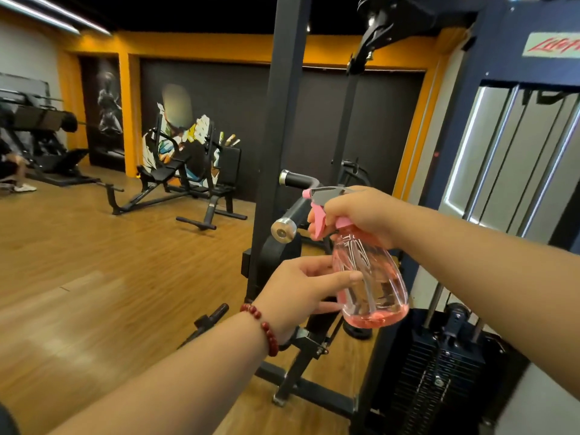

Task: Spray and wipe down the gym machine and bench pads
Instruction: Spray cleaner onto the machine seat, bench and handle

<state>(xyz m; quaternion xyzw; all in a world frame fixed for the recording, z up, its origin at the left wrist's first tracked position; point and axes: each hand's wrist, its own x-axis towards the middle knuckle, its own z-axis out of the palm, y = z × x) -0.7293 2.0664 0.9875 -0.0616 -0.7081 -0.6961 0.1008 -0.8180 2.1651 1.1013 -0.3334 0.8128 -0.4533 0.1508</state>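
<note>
Right hand (pixel 361 215) grips the neck of the clear pink plastic spray bottle (pixel 373 284), finger on trigger. Left hand (pixel 301 290) pinches its body. Bottle is mid-air beside the black steel cable machine (pixel 282 120). No cloth in view. Looks early: wiping and pads all left.

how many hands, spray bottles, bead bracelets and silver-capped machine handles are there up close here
hands: 2 (left hand, right hand)
spray bottle: 1
bead bracelet: 1
silver-capped handles: 2 (upper handle, lower handle)
total: 6
</note>
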